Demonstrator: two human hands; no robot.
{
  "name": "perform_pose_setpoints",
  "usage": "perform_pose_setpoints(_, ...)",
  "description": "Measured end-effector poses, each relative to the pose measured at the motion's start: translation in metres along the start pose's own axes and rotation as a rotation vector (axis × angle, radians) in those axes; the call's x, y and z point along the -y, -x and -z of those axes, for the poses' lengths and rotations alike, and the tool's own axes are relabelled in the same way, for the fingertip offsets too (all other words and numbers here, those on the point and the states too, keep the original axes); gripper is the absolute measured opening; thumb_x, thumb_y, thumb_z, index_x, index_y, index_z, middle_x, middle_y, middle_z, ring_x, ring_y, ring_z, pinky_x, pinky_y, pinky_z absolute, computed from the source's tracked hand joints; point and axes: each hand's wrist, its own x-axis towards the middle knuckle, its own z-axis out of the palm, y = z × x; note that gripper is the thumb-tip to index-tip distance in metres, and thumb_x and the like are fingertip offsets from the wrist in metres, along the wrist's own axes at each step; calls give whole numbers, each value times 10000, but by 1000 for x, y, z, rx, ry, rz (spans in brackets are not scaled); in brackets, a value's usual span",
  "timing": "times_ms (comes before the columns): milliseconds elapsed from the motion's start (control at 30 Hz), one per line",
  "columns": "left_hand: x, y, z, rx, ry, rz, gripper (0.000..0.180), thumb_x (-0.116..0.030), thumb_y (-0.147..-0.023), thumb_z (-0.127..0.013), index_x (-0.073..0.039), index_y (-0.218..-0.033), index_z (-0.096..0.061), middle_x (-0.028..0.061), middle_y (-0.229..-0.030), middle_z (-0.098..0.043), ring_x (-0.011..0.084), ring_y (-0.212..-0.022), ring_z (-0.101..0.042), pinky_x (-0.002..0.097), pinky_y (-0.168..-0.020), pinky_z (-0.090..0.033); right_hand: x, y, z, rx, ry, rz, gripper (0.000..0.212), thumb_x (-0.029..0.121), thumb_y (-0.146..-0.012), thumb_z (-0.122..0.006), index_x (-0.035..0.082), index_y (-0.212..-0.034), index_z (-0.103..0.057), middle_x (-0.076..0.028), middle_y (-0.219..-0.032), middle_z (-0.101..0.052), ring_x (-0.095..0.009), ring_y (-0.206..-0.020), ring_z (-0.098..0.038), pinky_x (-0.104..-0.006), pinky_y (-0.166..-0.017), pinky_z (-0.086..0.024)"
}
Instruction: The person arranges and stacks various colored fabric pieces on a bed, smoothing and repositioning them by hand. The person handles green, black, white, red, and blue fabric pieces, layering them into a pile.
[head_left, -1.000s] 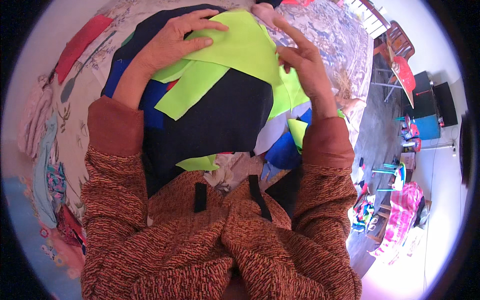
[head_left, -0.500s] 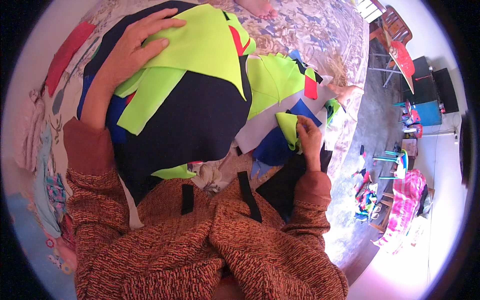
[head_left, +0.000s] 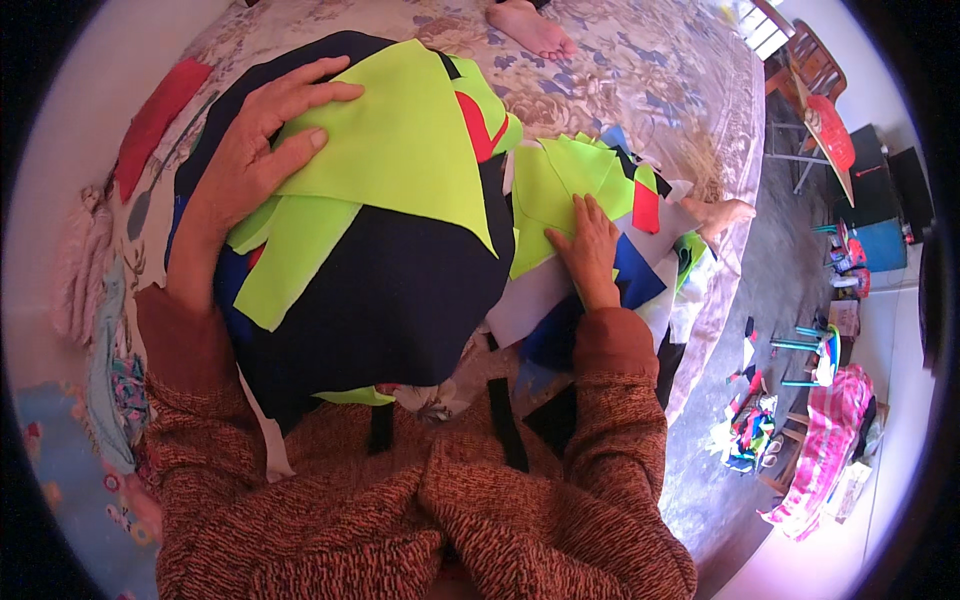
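Note:
My left hand lies on a large neon yellow-green fabric piece, fingers spread. Under that piece is a broad dark navy cloth, bulging up in a mound. A yellow-green strip and a red scrap poke out from the same stack. To the right, my right hand rests with fingers stretched out on yellow-green cut pieces of a second pile. Beside its wrist are a blue scrap and grey fabric. Whatever lies under the right palm is hidden.
A floral bedsheet spreads beneath everything. Bare feet show at the top and at the right. Past the bed's edge, the floor holds a heap of coloured scraps, a small stool and a folding table.
My right hand has moved up and left onto the second pile, and no longer pinches the small yellow-green piece. My left hand stays on the large yellow-green piece. The whole view has shifted slightly.

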Motion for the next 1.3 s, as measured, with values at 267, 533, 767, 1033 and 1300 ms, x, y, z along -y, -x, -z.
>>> perform_pose_setpoints(267,-3,-2,5,71,0,27,448,-226,-823,-485,-67,-1229,-585,130,-1434,-434,289,-1335,-377,416,-1118,-216,-5,-14,-14,59,121,-7,502,219,-751,-661,75,-1220,-554,-106,-1203,-588,-289,-1000,-572,-433,-851,-419)
perform_pose_setpoints(533,-8,-2,6,24,53,35,414,-193,-808,-511,-97,-1196,-620,100,-1399,-481,276,-1273,-429,401,-1093,-247,-27,-16,-33,-114,-203,-225,356,34,-750,-576,110,-1087,-662,-64,-1058,-667,-317,-950,-599,-427,-811,-469)
perform_pose_setpoints(767,-11,0,8,62,39,70,441,-215,-822,-490,-84,-1231,-592,125,-1427,-444,288,-1332,-371,415,-1118,-213,-60,-23,-17,-407,-1597,-907,292,128,-911,-568,22,-1181,-599,-99,-1113,-645,-245,-1015,-613,-344,-834,-506)
perform_pose_setpoints(1033,-3,4,2,-5,25,27,392,-172,-841,-515,-130,-1216,-621,67,-1420,-459,268,-1295,-396,405,-1100,-247,-18,48,-4,-364,-1955,-1250,355,221,-981,-495,55,-1293,-473,-106,-1254,-554,-288,-1101,-564,-455,-907,-473)
perform_pose_setpoints(1300,8,7,2,-76,38,-88,369,-188,-847,-560,-152,-1207,-631,98,-1382,-493,278,-1262,-442,387,-1085,-275,29,107,56,-94,-2330,-1114,474,323,-984,-462,55,-1372,-414,-177,-1403,-442,-361,-1301,-410,-566,-1102,-275)
